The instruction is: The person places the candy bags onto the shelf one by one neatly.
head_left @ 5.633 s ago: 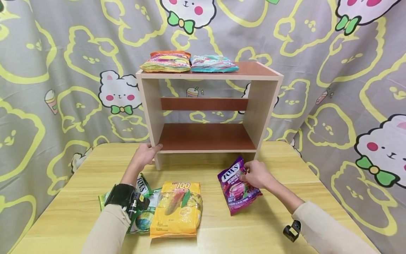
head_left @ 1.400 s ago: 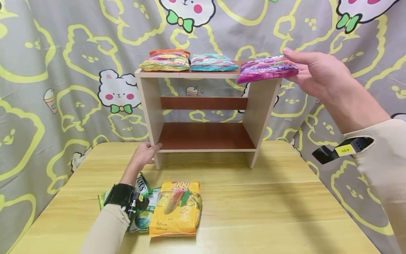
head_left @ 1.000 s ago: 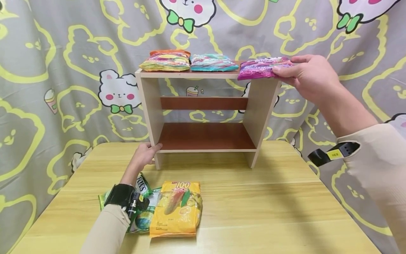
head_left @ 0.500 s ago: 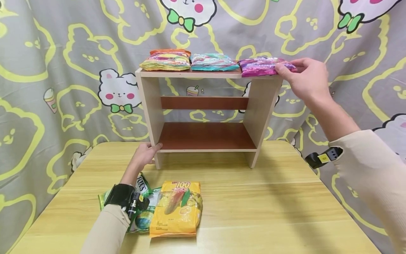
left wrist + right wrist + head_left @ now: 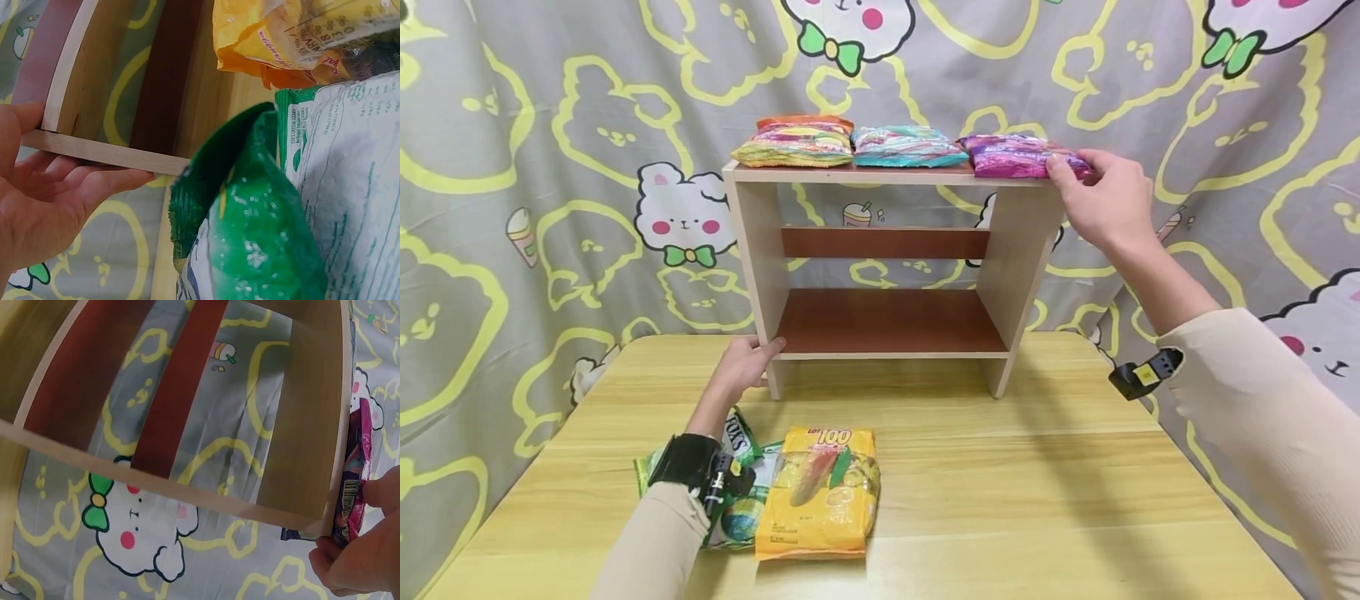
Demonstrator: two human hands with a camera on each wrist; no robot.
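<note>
On the right end of the top board of a small two-tier shelf (image 5: 891, 323) lies a purple candy bag (image 5: 1011, 157). My right hand (image 5: 1111, 196) pinches its right end, with the thumb on the near face. In the right wrist view this candy bag (image 5: 355, 478) sits at the board's edge. My left hand (image 5: 741, 367) grips the shelf's left side panel at the lower board, thumb inside and fingers outside. Left of the purple bag lie a teal candy bag (image 5: 908, 148) and an orange-yellow candy bag (image 5: 797, 143).
A yellow Lot 100 candy bag (image 5: 818, 496) lies on the wooden table (image 5: 1000, 500) at front left. Green Fox's candy bags (image 5: 741, 442) lie beside it, partly under the left forearm. A patterned curtain (image 5: 587, 150) hangs behind.
My right hand has lifted the purple bag from the table to the shelf top, then slid it left and inward beside the teal bag. My left hand has stayed on the side panel.
</note>
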